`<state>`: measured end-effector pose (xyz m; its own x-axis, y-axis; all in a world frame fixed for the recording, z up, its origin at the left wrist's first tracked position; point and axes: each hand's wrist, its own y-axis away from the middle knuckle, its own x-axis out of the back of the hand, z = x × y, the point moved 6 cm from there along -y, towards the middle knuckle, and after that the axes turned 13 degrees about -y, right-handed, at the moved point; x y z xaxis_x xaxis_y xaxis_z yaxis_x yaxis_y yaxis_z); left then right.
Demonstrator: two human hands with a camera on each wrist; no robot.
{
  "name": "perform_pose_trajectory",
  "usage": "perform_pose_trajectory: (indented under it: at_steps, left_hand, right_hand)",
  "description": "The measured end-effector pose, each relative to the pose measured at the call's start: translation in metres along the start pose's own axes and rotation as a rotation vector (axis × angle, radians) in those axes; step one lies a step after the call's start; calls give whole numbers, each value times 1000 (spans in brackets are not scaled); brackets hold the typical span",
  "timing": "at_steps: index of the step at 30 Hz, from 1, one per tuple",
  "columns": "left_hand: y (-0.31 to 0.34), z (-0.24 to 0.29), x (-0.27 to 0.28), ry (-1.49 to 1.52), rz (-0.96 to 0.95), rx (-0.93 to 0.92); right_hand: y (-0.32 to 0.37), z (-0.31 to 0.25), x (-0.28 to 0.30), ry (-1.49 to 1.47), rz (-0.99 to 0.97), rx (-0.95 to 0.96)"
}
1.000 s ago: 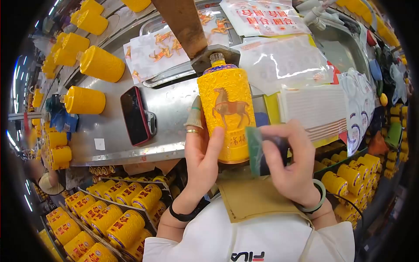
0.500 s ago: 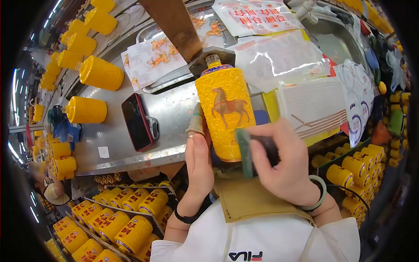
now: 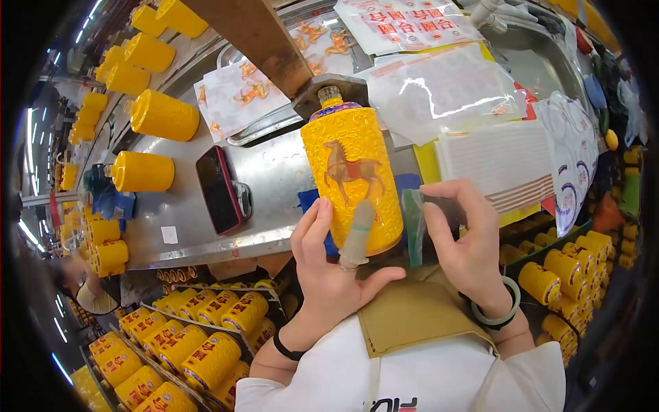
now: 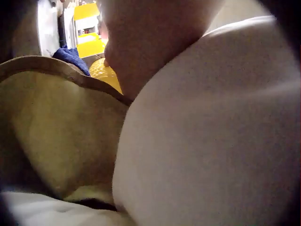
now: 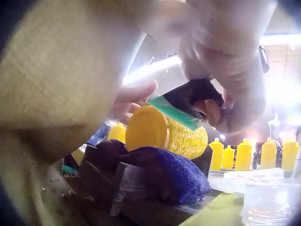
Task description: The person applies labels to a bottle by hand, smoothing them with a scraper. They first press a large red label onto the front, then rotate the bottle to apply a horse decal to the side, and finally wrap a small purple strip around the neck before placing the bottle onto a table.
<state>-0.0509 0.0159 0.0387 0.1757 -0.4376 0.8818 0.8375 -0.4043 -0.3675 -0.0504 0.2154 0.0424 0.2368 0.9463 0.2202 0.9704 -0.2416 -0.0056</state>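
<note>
Tan apron (image 3: 405,316) nearest us, and just past it the left hand (image 3: 326,285), fingers extended, touches the yellow bottle (image 3: 381,141) with a sheathed fingertip below the horse picture (image 3: 351,170), while the right hand (image 3: 470,240) pinches a green-edged scraper (image 3: 414,230) beside the base, contact unclear. The bottle lies over blue cloth (image 5: 164,172), its neck at the metal bracket (image 3: 353,89), picture sheets (image 3: 255,93) beyond; looks like we're at smoothing and checking the picture, and another stroke would call for a clear fingertip, a steady bottle and light, flat pressure.
</note>
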Motion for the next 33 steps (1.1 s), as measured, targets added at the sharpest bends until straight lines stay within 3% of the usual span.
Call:
perform_pose_trajectory:
  at_steps: [9, 11, 15, 17, 22, 23, 33]
  left_hand:
    - [-8, 15, -3, -196, 34, -48]
    - [1, 2, -8, 4, 162, 34]
    - [6, -5, -11, 19, 226, 37]
    - [7, -9, -11, 76, 268, 49]
    - [6, -15, -10, 131, 299, 48]
    - [6, -15, -9, 138, 310, 43]
    - [5, -19, -8, 210, 302, 93]
  right_hand:
    - [-4, -9, -1, 2, -8, 65]
    - [-3, -16, -5, -53, -23, 69]
    - [-4, -36, -25, -45, -149, 203]
    - [-2, -28, -24, -29, -116, 174]
    - [-3, -25, -11, 108, -26, 142]
    - [-2, -35, -14, 117, -37, 221]
    - [0, -49, -43, 138, -99, 293]
